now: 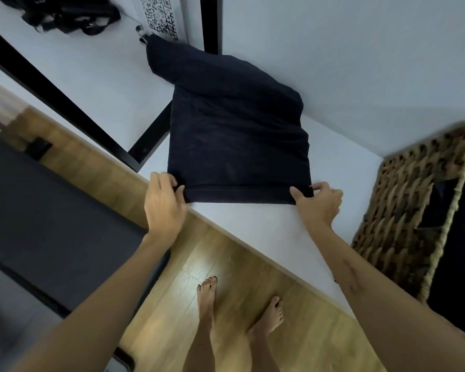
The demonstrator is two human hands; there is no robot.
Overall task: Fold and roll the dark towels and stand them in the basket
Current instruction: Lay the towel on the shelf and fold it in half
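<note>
While the dark towel (236,140) lies folded into a broad strip on the white tabletop (274,226), its near hem is held at both corners, and the step in hand is judged to be either a squaring of that hem or the start of the roll. For a tidy roll, the hem is best kept straight and taut between the two corners, turned over tightly on the first wrap, and advanced evenly on both sides, so that the roll does not taper. The far end of the towel, which is bunched up against the wall (360,63), is probably better flattened before the roll reaches it.

The left hand (164,202) is placed at the towel's near left corner, palm down, with its thumb and fingers closed on the edge of the cloth. The right hand (320,201) is set at the near right corner, where the hem is pinched between thumb and curled fingers. Both forearms are stretched forward toward the towel from the near edge of the tabletop.

To the right of the towel, well apart from it, the woven basket (414,210) is seen, with something dark inside; whether that is a rolled towel cannot be told. Beyond the towel's far left end, black straps (70,17) and a QR-code sheet (160,16) are seen.
</note>
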